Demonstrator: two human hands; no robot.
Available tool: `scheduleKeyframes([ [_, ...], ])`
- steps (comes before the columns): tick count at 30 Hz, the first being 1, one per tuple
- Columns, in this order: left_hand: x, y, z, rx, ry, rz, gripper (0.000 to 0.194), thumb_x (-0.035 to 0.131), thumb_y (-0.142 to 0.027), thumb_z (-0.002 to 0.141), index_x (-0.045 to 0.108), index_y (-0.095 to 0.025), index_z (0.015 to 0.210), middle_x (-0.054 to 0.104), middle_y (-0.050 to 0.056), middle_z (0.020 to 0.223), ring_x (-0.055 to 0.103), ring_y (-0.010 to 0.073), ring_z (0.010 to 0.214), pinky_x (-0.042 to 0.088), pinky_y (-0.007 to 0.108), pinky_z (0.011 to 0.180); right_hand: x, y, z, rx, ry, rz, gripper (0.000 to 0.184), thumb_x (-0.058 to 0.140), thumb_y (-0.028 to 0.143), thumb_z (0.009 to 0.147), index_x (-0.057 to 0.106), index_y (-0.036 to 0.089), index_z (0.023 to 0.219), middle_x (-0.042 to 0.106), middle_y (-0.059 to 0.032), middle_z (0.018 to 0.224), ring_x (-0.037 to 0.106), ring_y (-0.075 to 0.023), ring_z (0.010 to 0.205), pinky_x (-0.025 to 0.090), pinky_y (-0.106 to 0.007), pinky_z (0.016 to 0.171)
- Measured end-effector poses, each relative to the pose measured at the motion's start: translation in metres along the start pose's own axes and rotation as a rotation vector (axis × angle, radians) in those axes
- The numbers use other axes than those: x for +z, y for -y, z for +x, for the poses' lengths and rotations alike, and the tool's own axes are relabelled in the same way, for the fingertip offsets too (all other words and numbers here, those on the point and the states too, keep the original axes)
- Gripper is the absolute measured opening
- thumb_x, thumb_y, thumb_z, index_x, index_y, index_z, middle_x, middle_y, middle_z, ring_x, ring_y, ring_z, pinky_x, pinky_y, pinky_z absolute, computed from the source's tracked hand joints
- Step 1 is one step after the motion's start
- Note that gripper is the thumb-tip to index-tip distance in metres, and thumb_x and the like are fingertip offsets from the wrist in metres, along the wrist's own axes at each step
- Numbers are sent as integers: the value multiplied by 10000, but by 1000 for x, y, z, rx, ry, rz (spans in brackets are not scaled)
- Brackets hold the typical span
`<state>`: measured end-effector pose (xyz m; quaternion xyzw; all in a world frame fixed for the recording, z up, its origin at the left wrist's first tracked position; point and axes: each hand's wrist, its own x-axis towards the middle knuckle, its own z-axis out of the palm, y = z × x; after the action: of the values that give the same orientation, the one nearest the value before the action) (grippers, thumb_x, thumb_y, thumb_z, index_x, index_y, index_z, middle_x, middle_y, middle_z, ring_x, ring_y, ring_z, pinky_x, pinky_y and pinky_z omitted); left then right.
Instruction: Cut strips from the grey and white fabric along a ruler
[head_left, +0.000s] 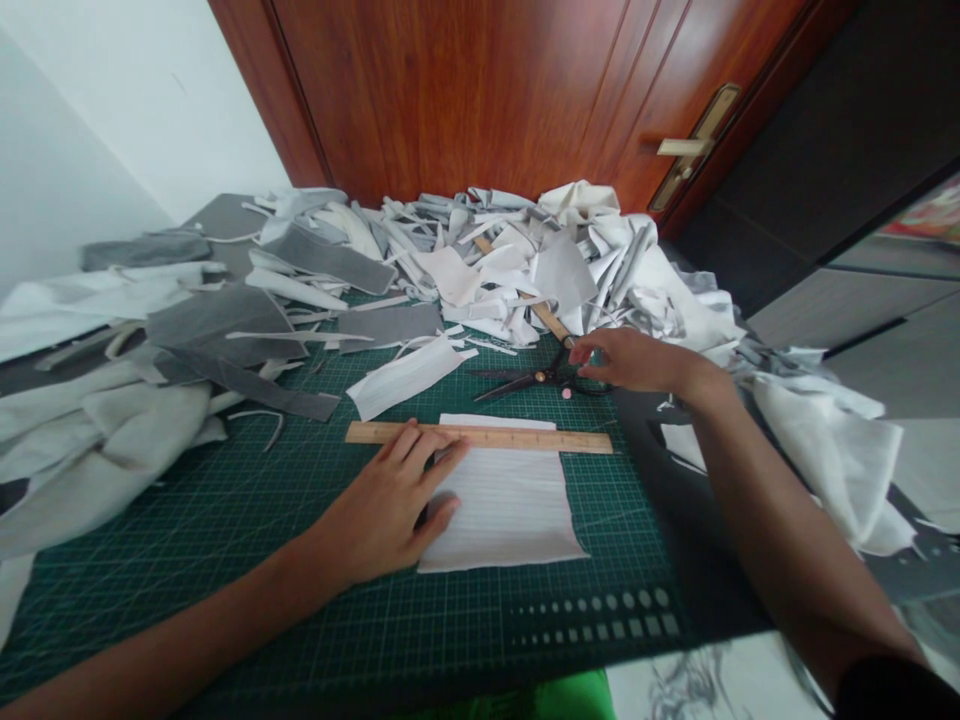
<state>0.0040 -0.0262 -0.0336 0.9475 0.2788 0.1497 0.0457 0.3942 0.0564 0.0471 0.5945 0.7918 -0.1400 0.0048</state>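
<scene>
A pale striped piece of fabric (510,510) lies on the green cutting mat (285,560). Across its upper part rests a wooden ruler (525,438), with a thin strip of the fabric showing beyond it. My left hand (409,495) is spread flat, fingertips on the ruler and thumb at the fabric's left edge. Black scissors (541,377) lie past the ruler, blades pointing left and apart. Over their handles is my right hand (619,360), its fingers curled in; what they hold, if anything, cannot be made out. A small pink piece (566,393) sits by the handles.
A heap of white and grey fabric scraps (457,260) lines the back of the table. More cloth (105,430) is piled on the left, and white cloth (829,450) on the right. A wooden stick (547,318) pokes out of the heap. Behind stands a brown door (465,100).
</scene>
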Motion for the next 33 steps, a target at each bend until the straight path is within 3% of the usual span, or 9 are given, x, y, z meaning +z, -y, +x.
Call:
scheduleKeyframes([
  [4, 0, 1, 0, -7, -20, 0, 537, 518, -328, 1079, 514, -143, 1583, 603, 160, 1421, 511, 363, 1384, 441, 578, 1229, 3, -18, 4, 79, -20, -48, 323, 676, 223, 879, 778, 229, 1185, 788, -107, 1225, 741, -302, 1110, 570, -398, 960],
  [9, -1, 2, 3, 15, -34, 10, 499, 503, -283, 1079, 542, -112, 1546, 602, 177, 1386, 536, 361, 1328, 455, 593, 1199, 13, -38, 10, 60, 23, -65, 437, 721, 155, 802, 758, 216, 1234, 779, -108, 1196, 741, -276, 1063, 581, -366, 919],
  [13, -3, 2, 5, 11, -38, -14, 472, 505, -266, 1075, 565, -125, 1522, 618, 171, 1359, 545, 353, 1303, 478, 575, 1165, 17, -41, 12, -5, -4, -51, 444, 763, 203, 797, 753, 243, 1239, 759, -103, 1225, 725, -281, 1118, 578, -362, 932],
  [18, -6, 9, 5, 20, -30, -28, 394, 498, -265, 1084, 631, -151, 1438, 642, 161, 1304, 576, 338, 1213, 531, 530, 1052, 23, -39, 15, 32, 6, -116, 406, 805, 285, 800, 760, 266, 1203, 772, -87, 1174, 729, -318, 1095, 548, -433, 968],
  [23, -9, 17, 5, 46, -32, -48, 343, 471, -205, 1096, 660, -162, 1379, 663, 141, 1271, 602, 305, 1179, 539, 480, 1023, 34, -43, 5, -41, -150, -176, 389, 775, 363, 855, 719, 267, 1228, 729, -122, 1251, 656, -374, 1228, 488, -520, 1034],
  [28, -9, 16, 11, 80, -42, -51, 412, 453, -188, 1092, 610, -175, 1473, 646, 141, 1412, 575, 308, 1337, 502, 500, 1154, 51, -46, -19, -147, -334, -106, 513, 609, 464, 1005, 583, 240, 1466, 645, -167, 1441, 576, -377, 1355, 400, -591, 1138],
  [33, -8, 8, 11, 170, 32, -51, 434, 468, -201, 1090, 614, -223, 1497, 581, 129, 1580, 509, 316, 1485, 460, 540, 1233, 58, -40, -23, -176, -378, -132, 538, 528, 482, 1052, 575, 230, 1525, 593, -165, 1543, 540, -377, 1392, 375, -581, 1165],
])
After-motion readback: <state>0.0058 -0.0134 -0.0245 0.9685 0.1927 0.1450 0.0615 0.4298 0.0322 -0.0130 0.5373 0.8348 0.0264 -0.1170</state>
